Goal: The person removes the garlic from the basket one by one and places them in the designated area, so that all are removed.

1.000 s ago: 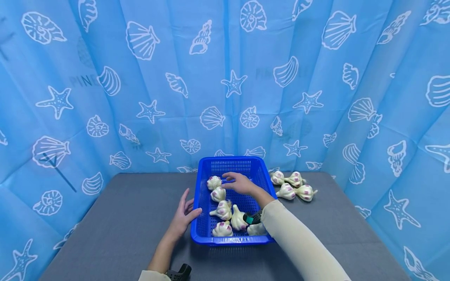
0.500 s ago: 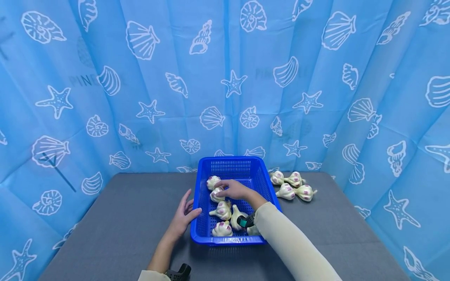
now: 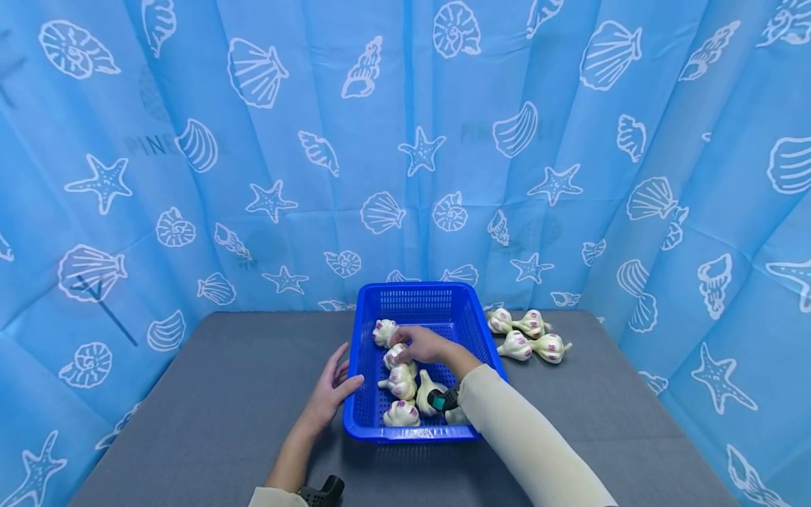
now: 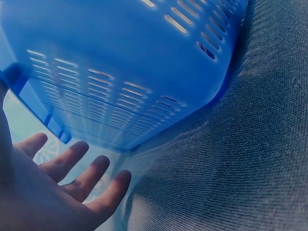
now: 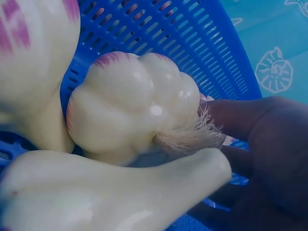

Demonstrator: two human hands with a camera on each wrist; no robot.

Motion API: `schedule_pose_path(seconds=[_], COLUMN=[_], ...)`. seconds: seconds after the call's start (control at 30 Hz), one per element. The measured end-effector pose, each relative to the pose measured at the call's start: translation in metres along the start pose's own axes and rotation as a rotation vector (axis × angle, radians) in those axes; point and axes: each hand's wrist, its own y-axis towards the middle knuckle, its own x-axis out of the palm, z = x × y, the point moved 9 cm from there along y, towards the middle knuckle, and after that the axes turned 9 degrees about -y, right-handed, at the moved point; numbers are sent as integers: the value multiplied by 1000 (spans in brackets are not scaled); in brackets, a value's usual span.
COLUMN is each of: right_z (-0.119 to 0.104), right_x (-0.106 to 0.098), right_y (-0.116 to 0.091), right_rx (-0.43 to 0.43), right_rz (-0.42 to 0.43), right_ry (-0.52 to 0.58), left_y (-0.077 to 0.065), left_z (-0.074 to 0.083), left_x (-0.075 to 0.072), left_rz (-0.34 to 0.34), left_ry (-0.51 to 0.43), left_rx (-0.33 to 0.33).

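A blue plastic basket (image 3: pixel 426 434) stands on the grey tabletop with several garlic bulbs inside. My right hand (image 3: pixel 426 345) reaches into it, thumb and fingers pinching a garlic bulb (image 3: pixel 394 357) along the left side. Another bulb (image 3: pixel 384 332) sits just beyond the fingers, and one more (image 3: pixel 400 382) lies against the near side of the pinched one. In the right wrist view, a bulb with stringy roots (image 5: pixel 134 106) hides most of the fingers' grip. My left hand (image 3: pixel 331 391) is spread beside the basket's left wall, thumb at the rim and fingers straight.
Several more garlic bulbs (image 3: pixel 516 346) lie in a cluster on the table right of the basket. Behind hangs a blue curtain (image 3: pixel 418 211) with white shell prints. Grey cloth (image 3: pixel 253 380) covers the table.
My right hand has come down and nearer, its fingers closing on the bulb second from the back. That bulb has shifted slightly right and nearer. The left hand has barely moved.
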Motion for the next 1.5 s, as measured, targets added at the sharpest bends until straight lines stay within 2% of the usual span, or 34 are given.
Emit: schedule_pose_path(seconds=[0.2, 0.47, 0.7, 1.27, 1.5], right_z=[-5, -10, -7, 12, 17], right_x=[2, 8, 0, -46, -67], right_y=[-1, -2, -3, -18, -27], right_rx=[-5, -20, -9, 61, 52], right_rz=[-47, -119, -58, 111, 181], right_ry=[-81, -162, -197, -104, -56], left_y=[0, 1, 1, 2, 1], left_z=[-2, -4, -2, -3, -4], left_x=[-1, -3, -1, 0, 0], left_rz=[6, -4, -17, -10, -12], left_ry=[17, -9, -20, -7, -20], left_rx=[-13, -3, 5, -4, -5])
